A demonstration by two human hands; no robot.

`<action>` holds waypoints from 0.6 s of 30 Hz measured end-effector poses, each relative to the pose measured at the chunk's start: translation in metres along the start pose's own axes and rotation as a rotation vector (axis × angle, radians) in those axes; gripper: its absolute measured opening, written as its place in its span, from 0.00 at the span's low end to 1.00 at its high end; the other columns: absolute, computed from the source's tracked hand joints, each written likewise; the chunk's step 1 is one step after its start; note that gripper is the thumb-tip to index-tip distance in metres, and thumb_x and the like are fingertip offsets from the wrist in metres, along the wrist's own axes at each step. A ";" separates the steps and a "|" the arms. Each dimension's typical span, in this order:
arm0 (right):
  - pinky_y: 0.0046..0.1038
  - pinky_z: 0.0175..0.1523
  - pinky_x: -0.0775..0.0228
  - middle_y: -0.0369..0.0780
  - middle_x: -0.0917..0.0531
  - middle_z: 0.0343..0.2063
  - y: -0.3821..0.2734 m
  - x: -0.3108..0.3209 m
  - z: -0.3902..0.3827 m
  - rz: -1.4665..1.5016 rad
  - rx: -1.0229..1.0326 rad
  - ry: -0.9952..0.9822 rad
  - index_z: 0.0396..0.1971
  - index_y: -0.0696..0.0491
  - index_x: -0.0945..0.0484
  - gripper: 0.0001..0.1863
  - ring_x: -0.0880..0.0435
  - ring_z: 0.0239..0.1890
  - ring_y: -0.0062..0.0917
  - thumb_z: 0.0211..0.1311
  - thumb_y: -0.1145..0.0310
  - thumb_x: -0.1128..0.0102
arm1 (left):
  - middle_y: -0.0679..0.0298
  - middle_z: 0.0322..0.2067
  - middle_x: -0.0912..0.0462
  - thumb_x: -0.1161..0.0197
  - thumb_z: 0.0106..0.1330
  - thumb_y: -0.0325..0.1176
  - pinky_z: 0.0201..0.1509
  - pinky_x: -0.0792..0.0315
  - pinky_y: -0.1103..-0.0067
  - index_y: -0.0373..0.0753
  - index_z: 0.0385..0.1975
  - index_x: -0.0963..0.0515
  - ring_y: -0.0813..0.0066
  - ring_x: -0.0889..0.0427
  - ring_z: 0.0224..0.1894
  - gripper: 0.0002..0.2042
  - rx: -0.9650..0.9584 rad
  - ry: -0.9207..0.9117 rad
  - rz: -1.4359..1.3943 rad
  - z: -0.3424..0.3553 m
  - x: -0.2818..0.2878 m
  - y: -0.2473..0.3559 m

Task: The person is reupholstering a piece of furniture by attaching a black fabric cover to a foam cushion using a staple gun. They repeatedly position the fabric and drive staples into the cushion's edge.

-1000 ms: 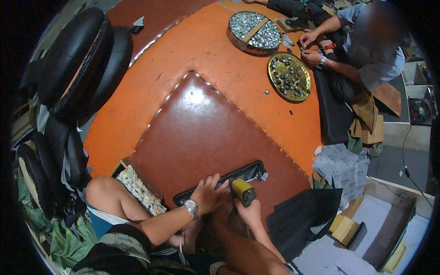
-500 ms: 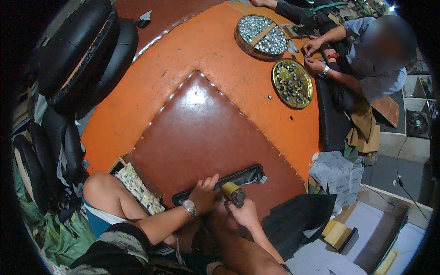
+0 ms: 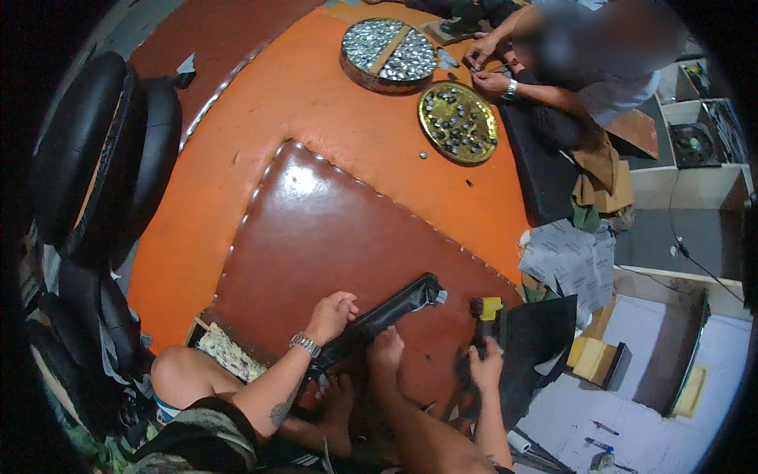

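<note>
A long black padded strip [image 3: 387, 314] lies slantwise on the brown padded sheet in front of me, a small grey scrap at its far end. My left hand [image 3: 332, 316], with a metal watch on the wrist, is raised just left of the strip, its fingers loosely bent and empty. One bare foot [image 3: 385, 349] rests against the strip's near side. To the right, my right hand [image 3: 483, 363] is blurred, just below a yellow and dark hand tool [image 3: 488, 308]; whether its fingers still grip the handle is unclear. Black sheet material [image 3: 541, 340] lies beside it.
Across from me a person's hands [image 3: 489, 75] work near a gold tray of small round pieces [image 3: 458, 122] and a round tin of shiny metal pieces [image 3: 387, 54]. Black padded cushions [image 3: 87, 150] stack at left. Open-topped bins [image 3: 632, 347] stand at right.
My right hand and the yellow tool have moved right, away from the strip. My left hand has lifted off the strip and shifted left. The strip is tilted more steeply, and the whole view has turned.
</note>
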State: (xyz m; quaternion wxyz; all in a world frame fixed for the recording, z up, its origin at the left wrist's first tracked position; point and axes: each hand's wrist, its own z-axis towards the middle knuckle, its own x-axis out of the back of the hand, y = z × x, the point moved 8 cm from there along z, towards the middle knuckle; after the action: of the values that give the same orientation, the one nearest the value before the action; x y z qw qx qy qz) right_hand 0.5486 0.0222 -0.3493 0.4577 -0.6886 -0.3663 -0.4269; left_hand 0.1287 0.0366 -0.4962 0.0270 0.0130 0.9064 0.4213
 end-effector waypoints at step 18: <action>0.46 0.61 0.20 0.53 0.20 0.63 -0.277 -0.022 0.156 -0.754 0.357 -0.721 0.82 0.38 0.48 0.46 0.17 0.62 0.48 0.66 0.67 0.38 | 0.44 0.45 0.13 0.36 0.73 0.34 0.53 0.21 0.62 0.30 0.63 0.30 0.49 0.11 0.48 0.23 0.061 0.157 0.206 -0.096 0.077 0.110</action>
State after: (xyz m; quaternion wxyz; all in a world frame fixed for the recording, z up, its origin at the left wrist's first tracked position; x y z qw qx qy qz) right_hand 0.3316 0.2534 -0.3151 0.2282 -0.5240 -0.7877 -0.2298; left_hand 0.0465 0.0379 -0.3530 -0.0880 0.0738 0.9119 0.3940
